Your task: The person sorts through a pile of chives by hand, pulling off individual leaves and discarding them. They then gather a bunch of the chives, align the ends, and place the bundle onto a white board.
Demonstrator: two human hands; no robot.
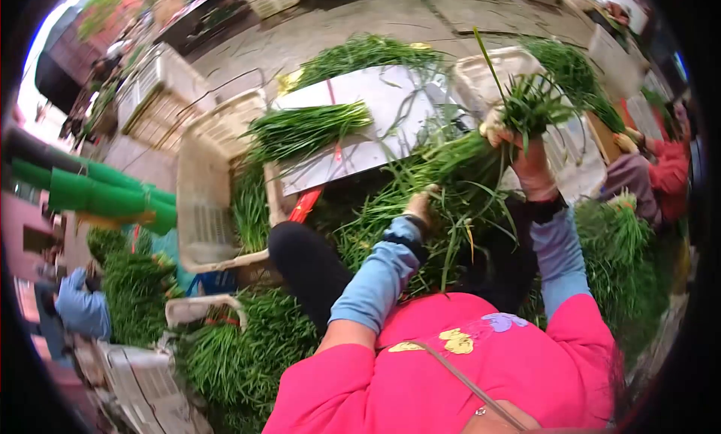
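My right hand (502, 131) is raised at the right of my lap, its fingers closed around a bunch of garlic chives (529, 107). Leaves spread out above and to the right of that grip. Lower and to the left, my left hand (420, 205) is closed among the loose garlic chives (390, 201) over my lap; leaves partly hide its fingers. In front of me is a white board (390, 96), with a neat bundle of garlic chives (312, 126) lying on its left part. A red strip (306, 204) hangs by the near left corner.
A pale plastic crate (206, 194) holding greens stands at the left of the board. Heaps of greens (248, 351) lie at my left and more greens (619, 246) at my right. Another crate (496, 66) stands behind. A person in a red sleeve (668, 167) sits at the far right.
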